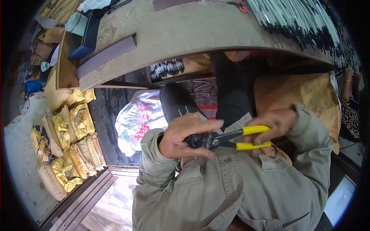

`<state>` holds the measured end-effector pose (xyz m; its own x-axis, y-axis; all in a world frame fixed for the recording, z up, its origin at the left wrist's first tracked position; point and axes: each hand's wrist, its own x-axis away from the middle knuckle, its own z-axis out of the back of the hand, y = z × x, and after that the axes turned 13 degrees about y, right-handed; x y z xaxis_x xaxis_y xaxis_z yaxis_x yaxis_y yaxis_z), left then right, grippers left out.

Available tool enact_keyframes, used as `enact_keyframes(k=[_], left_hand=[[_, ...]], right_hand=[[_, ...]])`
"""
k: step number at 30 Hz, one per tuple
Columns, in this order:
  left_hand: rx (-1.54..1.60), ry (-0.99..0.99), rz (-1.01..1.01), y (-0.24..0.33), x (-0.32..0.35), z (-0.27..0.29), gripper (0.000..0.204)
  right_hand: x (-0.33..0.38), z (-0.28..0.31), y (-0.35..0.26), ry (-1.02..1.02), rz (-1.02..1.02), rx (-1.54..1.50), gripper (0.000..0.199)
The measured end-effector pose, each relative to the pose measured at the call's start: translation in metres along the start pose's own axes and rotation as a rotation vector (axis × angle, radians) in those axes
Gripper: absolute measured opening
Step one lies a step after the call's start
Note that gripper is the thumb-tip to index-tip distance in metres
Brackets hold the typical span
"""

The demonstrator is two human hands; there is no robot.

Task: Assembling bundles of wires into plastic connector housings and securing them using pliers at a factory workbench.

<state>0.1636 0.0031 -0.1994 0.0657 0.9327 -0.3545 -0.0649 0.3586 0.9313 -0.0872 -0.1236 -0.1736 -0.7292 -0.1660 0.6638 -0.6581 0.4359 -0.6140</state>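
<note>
My right hand [278, 124] grips a pair of cutting pliers [227, 136] by its yellow handles, which stand apart. The pliers' metal head reaches left to a dark, rounded, knobbly black piece [195, 140]. Around that black piece curls my left hand [181, 135], its thumb stretched toward the pliers. The palm hides the rest of the piece, so its kind is unclear. Thin pale rods [183, 111] show just above the left hand, against my dark trouser leg. Both hands are in front of my jacket, over my lap.
A worktop [185, 32] curves across ahead, carrying a thick pile of white rods with black ends [296, 23], red-handled scissors [242, 6] and a dark bin [83, 40]. Gold and brown packets [69, 142] lie left, near a white plastic bag [140, 119]. Another person's arm [346, 84] shows far right.
</note>
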Motion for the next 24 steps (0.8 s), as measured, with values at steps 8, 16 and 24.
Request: enact_keyframes(k=[8,16,24], left_hand=[[-0.112,0.281,-0.026,-0.006,0.009,-0.011,0.052],[-0.005,-0.011,-0.047,-0.003,-0.003,-0.003,0.055],[-0.035,0.201,0.000,-0.008,0.008,-0.008,0.055]], right_hand=[[-0.005,-0.032,0.006,0.967,0.815,1.446,0.035],[-0.024,0.010,0.032,-0.288,0.205,-0.177,0.046],[-0.010,-0.023,0.005,0.822,0.954,1.080,0.040]])
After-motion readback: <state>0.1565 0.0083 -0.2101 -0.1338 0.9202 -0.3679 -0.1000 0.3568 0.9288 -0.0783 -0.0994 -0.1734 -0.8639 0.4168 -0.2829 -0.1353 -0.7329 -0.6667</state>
